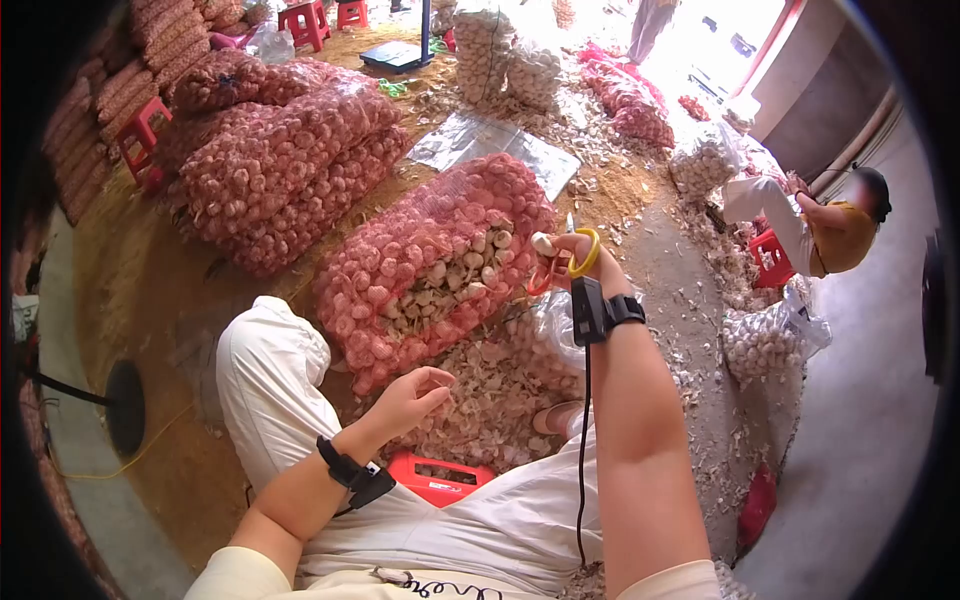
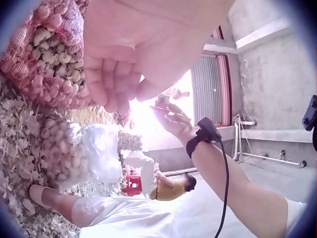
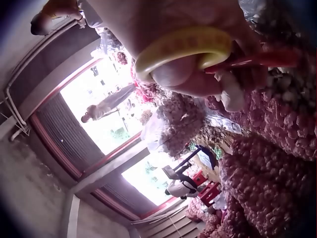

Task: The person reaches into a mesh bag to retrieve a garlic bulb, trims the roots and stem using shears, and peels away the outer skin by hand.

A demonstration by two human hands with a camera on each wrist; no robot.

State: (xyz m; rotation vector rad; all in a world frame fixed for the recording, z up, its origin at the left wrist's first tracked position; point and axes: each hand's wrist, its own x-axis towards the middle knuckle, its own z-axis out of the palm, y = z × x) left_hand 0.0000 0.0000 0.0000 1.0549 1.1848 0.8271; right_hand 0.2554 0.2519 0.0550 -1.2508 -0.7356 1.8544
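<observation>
My right hand is raised past the right end of an opened red mesh sack of garlic. It holds scissors with a yellow handle loop and a red one; in the right wrist view the yellow loop circles the thumb. At the same fingertips sits a white garlic bulb. Loose bulbs with cut stems show through the sack's opening. My left hand, palm inward with fingers loosely bent, hovers empty over the garlic skins in front of the sack.
Full mesh sacks are piled at left. Garlic skins cover the floor between my legs, beside a red plastic stool. Clear bags of bulbs stand at right, near another seated person. A platform scale is at the back.
</observation>
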